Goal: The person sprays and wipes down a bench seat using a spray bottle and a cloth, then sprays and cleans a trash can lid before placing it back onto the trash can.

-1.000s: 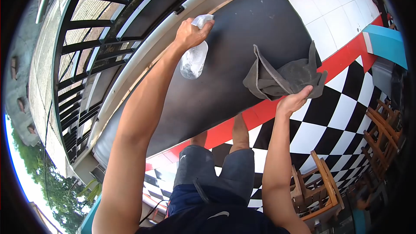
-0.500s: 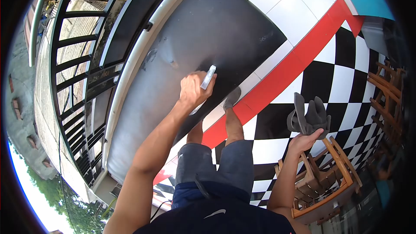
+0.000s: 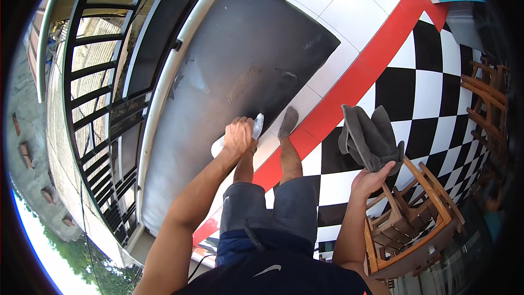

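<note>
My left hand (image 3: 238, 136) is wrapped round a spray bottle (image 3: 257, 125) with a whitish translucent head; its body partly shows below the hand. It hangs over the near edge of a large, smooth black surface (image 3: 229, 43). A speckled patch, like drops or dirt, lies on the middle of that surface, with scuffs near its right corner. Out to the right, my right hand (image 3: 374, 177) holds a folded grey cloth (image 3: 370, 136) from below, thumb against it. The cloth stands up above the palm, over the chequered floor.
A black metal railing (image 3: 95, 71) runs along the left behind a pale rail. A red strip (image 3: 349, 90) borders the black-and-white chequered floor (image 3: 401, 93). A wooden chair (image 3: 409, 218) stands close by my right arm, with more wooden furniture (image 3: 486, 98) at the far right.
My left hand has drawn back toward my body with the spray bottle. The speckled patch now shows on the black surface. My right hand and the cloth have shifted slightly left; the cloth looks more spread.
</note>
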Motion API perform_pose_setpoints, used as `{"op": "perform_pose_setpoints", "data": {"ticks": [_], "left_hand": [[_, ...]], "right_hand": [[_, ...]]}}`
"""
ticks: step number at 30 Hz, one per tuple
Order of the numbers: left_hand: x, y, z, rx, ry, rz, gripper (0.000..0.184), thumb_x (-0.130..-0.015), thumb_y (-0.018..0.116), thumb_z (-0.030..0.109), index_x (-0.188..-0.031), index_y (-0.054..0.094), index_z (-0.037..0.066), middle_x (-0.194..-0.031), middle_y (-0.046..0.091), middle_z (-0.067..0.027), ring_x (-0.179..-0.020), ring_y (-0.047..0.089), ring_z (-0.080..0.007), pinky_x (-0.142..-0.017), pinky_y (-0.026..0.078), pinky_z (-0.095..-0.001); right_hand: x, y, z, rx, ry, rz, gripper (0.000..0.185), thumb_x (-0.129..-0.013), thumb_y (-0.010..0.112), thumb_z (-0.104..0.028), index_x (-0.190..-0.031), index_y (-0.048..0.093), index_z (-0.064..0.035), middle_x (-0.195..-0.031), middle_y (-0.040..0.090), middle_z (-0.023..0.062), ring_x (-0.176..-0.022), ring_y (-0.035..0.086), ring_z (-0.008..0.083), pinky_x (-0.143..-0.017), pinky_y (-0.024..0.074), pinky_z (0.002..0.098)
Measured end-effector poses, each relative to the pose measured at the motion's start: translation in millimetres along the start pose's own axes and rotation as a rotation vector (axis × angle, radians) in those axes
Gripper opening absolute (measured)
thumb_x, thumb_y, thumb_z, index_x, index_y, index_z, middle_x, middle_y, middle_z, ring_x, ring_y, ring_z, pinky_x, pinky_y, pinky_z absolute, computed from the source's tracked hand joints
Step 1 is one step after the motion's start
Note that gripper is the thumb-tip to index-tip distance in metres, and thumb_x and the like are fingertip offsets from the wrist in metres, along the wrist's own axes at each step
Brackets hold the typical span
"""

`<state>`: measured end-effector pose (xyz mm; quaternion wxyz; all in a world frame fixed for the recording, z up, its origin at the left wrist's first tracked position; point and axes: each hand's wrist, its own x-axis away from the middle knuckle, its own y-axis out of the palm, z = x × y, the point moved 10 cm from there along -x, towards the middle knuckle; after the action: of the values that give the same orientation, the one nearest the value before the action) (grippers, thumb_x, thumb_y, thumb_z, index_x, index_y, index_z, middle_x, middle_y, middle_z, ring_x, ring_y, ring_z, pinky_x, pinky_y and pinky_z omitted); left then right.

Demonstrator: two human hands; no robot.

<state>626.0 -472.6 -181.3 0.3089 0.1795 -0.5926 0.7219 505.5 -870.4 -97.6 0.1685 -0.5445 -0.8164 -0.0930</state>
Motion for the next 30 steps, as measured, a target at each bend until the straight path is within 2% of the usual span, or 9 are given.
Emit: {"op": "perform_pose_setpoints", "data": {"ticks": [7,10,12,17,19,22,25,28,30], "left_hand": [[56.4,-78.4,-139.3,0.089,-0.217,0.354,0.038,-0.090,0.067,0.030,-0.065,0.059,0.003,-0.065,0.061,-0.0183,-0.067,0.063,-0.0390,-0.060,0.048,-0.0487],[47.7,-127.9,-139.3,0.071,-0.011,0.549,0.034,-0.090,0.069,0.029,-0.070,0.061,0.002,-0.068,0.060,-0.0162,-0.067,0.060,-0.0382,-0.062,0.048,-0.0469],[52.6,-120.6,-159.2,0.115,-0.164,0.408,0.033,-0.089,0.069,0.030,-0.074,0.061,0.001,-0.074,0.061,-0.0160,-0.071,0.060,-0.0380,-0.063,0.048,-0.0470],[120.4,-97.1,-185.9,0.313,-0.184,0.546,0.029,-0.089,0.070,0.031,-0.084,0.064,0.002,-0.084,0.062,-0.0147,-0.075,0.061,-0.0366,-0.065,0.048,-0.0455],[160.3,-79.2,-190.0,0.448,-0.215,0.544,0.027,-0.088,0.071,0.029,-0.087,0.065,0.003,-0.084,0.062,-0.0136,-0.073,0.061,-0.0362,-0.064,0.049,-0.0442],[214.7,-39.5,-193.6,0.632,-0.218,0.495,0.023,-0.085,0.074,0.023,-0.088,0.063,0.003,-0.084,0.062,-0.0124,-0.074,0.061,-0.0352,-0.062,0.049,-0.0436],[264.3,-6.4,-198.9,0.824,-0.292,0.484,0.022,-0.082,0.076,0.019,-0.087,0.065,0.001,-0.084,0.064,-0.0138,-0.075,0.065,-0.0347,-0.063,0.051,-0.0422],[301.1,23.9,-208.5,0.996,-0.359,0.474,0.021,-0.081,0.078,0.016,-0.087,0.068,-0.001,-0.085,0.067,-0.0169,-0.072,0.066,-0.0362,-0.064,0.054,-0.0392],[312.2,26.7,-215.4,1.118,-0.402,0.495,0.020,-0.080,0.079,0.014,-0.087,0.068,-0.002,-0.084,0.067,-0.0171,-0.074,0.067,-0.0365,-0.064,0.055,-0.0389]], "right_hand": [[11.6,-1.3,1.7,0.126,-0.016,-0.013,0.062,-0.105,0.045,-0.039,-0.136,0.044,0.0146,-0.140,0.050,0.0248,-0.126,0.054,0.0312,-0.110,0.0411,0.0376],[28.4,26.9,2.9,0.458,-0.285,-0.288,0.060,-0.105,0.044,-0.036,-0.132,0.046,0.0174,-0.138,0.051,0.0272,-0.125,0.055,0.0324,-0.105,0.0447,0.0380],[72.4,88.5,5.2,0.451,-0.526,-0.609,0.052,-0.105,0.039,-0.025,-0.132,0.045,0.0194,-0.137,0.051,0.0297,-0.125,0.054,0.0362,-0.103,0.0445,0.0406],[211.0,263.8,79.5,0.805,-1.035,-1.377,0.041,-0.091,0.059,-0.032,-0.106,0.066,0.0054,-0.131,0.049,0.0318,-0.131,0.038,0.0501,-0.112,0.0213,0.0666],[239.3,320.0,159.8,1.265,-1.252,-1.632,0.056,-0.088,0.064,-0.039,-0.122,0.064,0.0054,-0.158,0.024,0.0250,-0.145,0.017,0.0500,-0.117,0.0107,0.0653],[249.3,414.7,177.1,1.379,-1.439,-1.437,0.075,-0.087,0.064,-0.033,-0.155,0.034,-0.0237,-0.165,0.012,0.0133,-0.150,0.012,0.0437,-0.118,0.0094,0.0650],[246.6,531.8,188.8,1.400,-1.586,-1.052,0.054,-0.099,0.044,-0.037,-0.151,0.042,-0.0239,-0.163,0.024,0.0131,-0.148,0.017,0.0450,-0.117,0.0078,0.0655],[338.5,580.6,259.5,1.754,-1.171,-1.492,0.068,-0.104,0.025,-0.047,-0.111,0.073,0.0010,-0.123,0.066,0.0221,-0.137,0.045,0.0373,-0.120,0.0103,0.0580],[439.4,526.8,340.9,1.748,-0.923,-1.809,0.064,-0.103,0.029,-0.044,-0.101,0.075,0.0008,-0.110,0.070,0.0228,-0.113,0.063,0.0378,-0.111,0.0280,0.0556]]}}
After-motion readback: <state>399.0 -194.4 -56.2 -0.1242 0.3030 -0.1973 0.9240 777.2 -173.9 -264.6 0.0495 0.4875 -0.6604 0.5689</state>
